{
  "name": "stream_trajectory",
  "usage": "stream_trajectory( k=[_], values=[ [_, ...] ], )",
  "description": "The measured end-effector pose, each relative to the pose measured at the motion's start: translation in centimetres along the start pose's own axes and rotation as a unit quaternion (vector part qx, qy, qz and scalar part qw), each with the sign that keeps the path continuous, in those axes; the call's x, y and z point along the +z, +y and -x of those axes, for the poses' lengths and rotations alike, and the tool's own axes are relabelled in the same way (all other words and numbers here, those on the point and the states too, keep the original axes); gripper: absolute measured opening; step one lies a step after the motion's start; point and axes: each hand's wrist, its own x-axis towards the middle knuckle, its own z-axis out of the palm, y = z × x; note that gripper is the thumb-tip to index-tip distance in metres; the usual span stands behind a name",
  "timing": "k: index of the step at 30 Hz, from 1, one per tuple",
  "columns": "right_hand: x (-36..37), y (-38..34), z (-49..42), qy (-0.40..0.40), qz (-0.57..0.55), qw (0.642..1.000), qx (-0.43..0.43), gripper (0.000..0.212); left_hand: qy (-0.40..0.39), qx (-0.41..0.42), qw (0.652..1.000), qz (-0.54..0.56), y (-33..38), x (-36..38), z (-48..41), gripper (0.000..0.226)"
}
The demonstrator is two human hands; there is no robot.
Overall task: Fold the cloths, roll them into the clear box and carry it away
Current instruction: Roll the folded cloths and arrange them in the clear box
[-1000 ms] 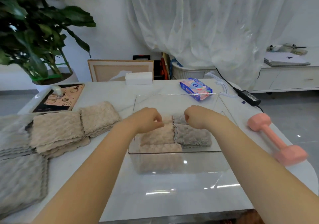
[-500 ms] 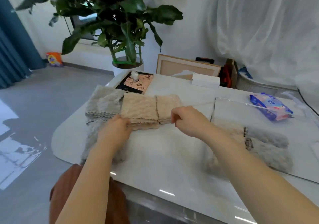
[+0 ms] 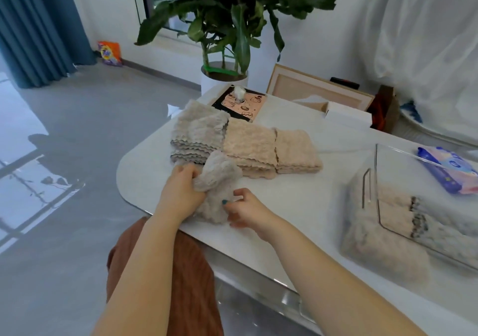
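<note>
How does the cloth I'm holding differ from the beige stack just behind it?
The held cloth is greyish; the beige stack is a warmer tan. The held cloth is one crumpled piece, bunched in the left hand with the right hand pinching its edge; the beige stack is several cloths folded flat and layered, untouched on the table. Both look like the same fluffy fabric.

A glossy grey floor is marked by bright window reflections. Blue curtains are hung left of a white wall. A plant is set behind the white table, and a sheer drape is hung at the right.
</note>
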Motion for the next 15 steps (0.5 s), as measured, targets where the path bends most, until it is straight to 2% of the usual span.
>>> stream_trajectory(
  k=[2,4,6,8,9,11,12,13,14,15],
  values=[
    [-0.6,0.1,0.5,0.031,-0.033,0.999,-0.023,0.057,-0.021,0.053,0.997,0.06,1.1,-0.2,0.7,0.018],
    [-2.0,0.3,1.4,0.086,-0.04,0.99,-0.101,0.073,-0.058,0.086,0.988,0.115,2.5,-0.9,1.5,0.02],
    [-3.7,0.6,2.7,0.127,0.003,0.974,-0.19,0.091,-0.114,0.123,0.977,0.13,3.5,-1.7,1.8,0.024],
    [-5.4,0.6,4.4,0.101,0.014,0.969,-0.223,0.086,-0.173,0.153,0.962,0.145,4.6,-2.4,1.8,0.029],
    [-6.2,0.6,5.2,0.076,-0.005,0.972,-0.221,0.075,-0.18,0.153,0.956,0.172,5.3,-2.6,1.9,0.032],
    [-7.4,0.4,6.8,0.045,-0.073,0.974,-0.208,0.054,-0.146,0.106,0.939,0.292,6.7,-2.5,2.0,0.04],
    [-8.0,0.3,7.5,0.053,-0.116,0.97,-0.206,0.049,-0.132,0.057,0.912,0.385,7.6,-2.1,2.0,0.046],
    [-8.4,0.3,7.9,0.073,-0.155,0.963,-0.206,0.047,-0.134,-0.008,0.869,0.477,8.2,-1.4,2.1,0.053],
    [-8.7,0.3,8.4,0.1,-0.187,0.955,-0.205,0.045,-0.155,-0.067,0.83,0.532,9.1,-0.6,2.3,0.06],
    [-9.0,0.3,8.6,0.124,-0.207,0.949,-0.201,0.043,-0.189,-0.102,0.813,0.54,9.7,0.3,2.6,0.065]
  ],
)
